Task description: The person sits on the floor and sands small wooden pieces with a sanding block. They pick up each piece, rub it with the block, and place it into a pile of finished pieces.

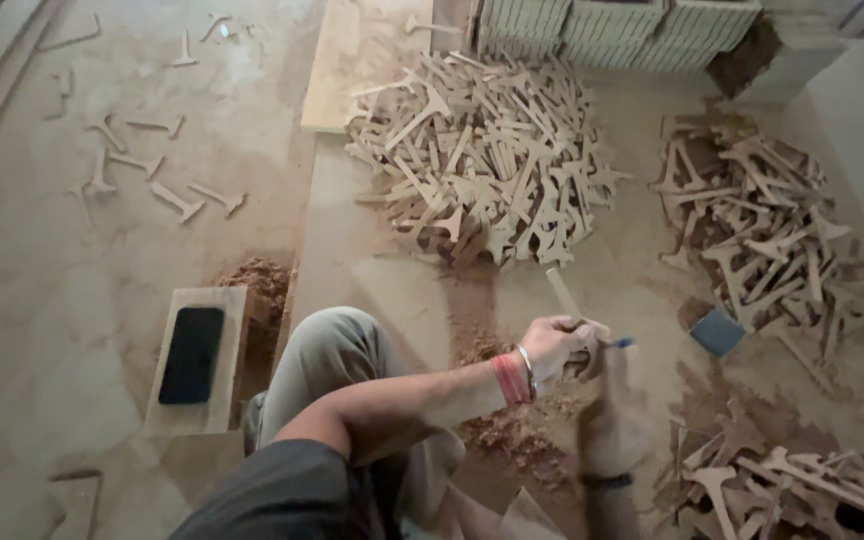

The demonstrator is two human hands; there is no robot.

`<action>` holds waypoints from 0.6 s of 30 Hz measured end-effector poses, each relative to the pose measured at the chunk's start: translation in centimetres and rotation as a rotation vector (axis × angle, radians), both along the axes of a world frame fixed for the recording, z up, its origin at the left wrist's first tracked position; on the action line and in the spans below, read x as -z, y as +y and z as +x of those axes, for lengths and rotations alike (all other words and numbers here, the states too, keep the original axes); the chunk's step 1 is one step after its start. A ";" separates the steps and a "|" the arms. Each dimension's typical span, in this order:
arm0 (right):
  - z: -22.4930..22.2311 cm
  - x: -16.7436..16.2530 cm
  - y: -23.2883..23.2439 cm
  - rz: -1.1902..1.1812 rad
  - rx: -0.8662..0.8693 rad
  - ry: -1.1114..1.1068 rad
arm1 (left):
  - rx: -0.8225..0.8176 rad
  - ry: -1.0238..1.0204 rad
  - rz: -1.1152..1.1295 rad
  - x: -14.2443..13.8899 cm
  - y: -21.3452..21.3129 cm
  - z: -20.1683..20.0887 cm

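- Head view: the left hand [555, 345] is closed round a flat, pale wooden cut-out piece [562, 294] that sticks up and away from its fist.
- The right hand [607, 405] is blurred; its grip cannot be told, though a small blue-tipped tool [621, 343] shows at it.
- Beyond the hands lies a large heap of pale wooden cut-outs [482, 160]; reddish sawdust [512, 425] lies beneath them.
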State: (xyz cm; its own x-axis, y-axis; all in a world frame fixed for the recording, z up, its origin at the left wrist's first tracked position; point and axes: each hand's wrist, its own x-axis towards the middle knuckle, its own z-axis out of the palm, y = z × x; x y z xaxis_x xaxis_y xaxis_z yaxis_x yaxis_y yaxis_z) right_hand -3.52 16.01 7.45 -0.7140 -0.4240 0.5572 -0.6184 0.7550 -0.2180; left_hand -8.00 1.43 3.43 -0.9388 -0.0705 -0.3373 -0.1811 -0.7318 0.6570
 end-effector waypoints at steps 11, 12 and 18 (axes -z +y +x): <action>-0.2 -1.3 -0.1 -0.062 0.009 -0.064 | -0.005 0.026 -0.045 -1.1 0.0 0.7; -0.1 -1.5 -0.1 -0.064 0.019 -0.077 | -0.015 -0.016 -0.002 -1.5 -0.4 0.8; 1.1 -3.0 -0.5 -0.024 -0.017 -0.049 | -0.075 0.004 0.087 -1.7 -0.7 0.7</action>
